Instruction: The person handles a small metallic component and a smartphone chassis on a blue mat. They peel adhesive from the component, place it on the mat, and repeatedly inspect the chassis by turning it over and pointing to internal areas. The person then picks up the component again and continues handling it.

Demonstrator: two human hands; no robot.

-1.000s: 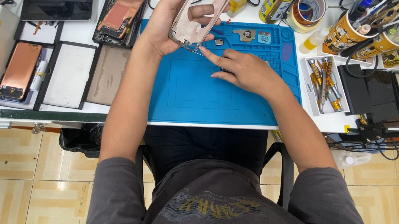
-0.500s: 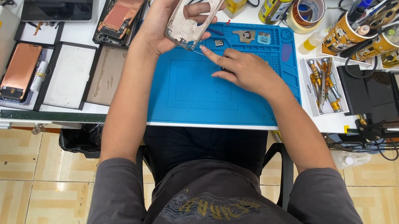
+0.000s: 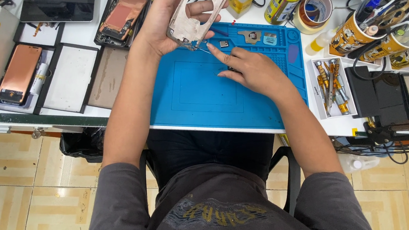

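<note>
Left hand [image 3: 165,23] is raised above the far edge of the blue rectangular silicone work mat [image 3: 198,96], forearm extended straight from the body, fingers wrapped closed around a pale metal phone frame with an oval cut-out [image 3: 199,10]; fingertips show through the cut-out. Frame is tilted, its lower corner just above the mat's upper edge. Right hand [image 3: 252,70] rests on the mat, forearm angled in from the right, fingers curled and pinched on thin metal tweezers [image 3: 204,50], index finger extended toward the frame's lower corner. Tweezer tips lie at that corner; contact cannot be confirmed.

Count on the white bench: one opened phone with copper-coloured interior in a black tray [image 3: 121,14] left of the raised hand; one further copper-backed phone [image 3: 16,74] at far left; two flat rectangular panels [image 3: 68,77] between them. Right of the mat: one white tray of yellow-handled screwdrivers [image 3: 331,88], exact number unclear; one roll of tape [image 3: 314,11]; three orange printed cups holding tools [image 3: 354,35].
</note>
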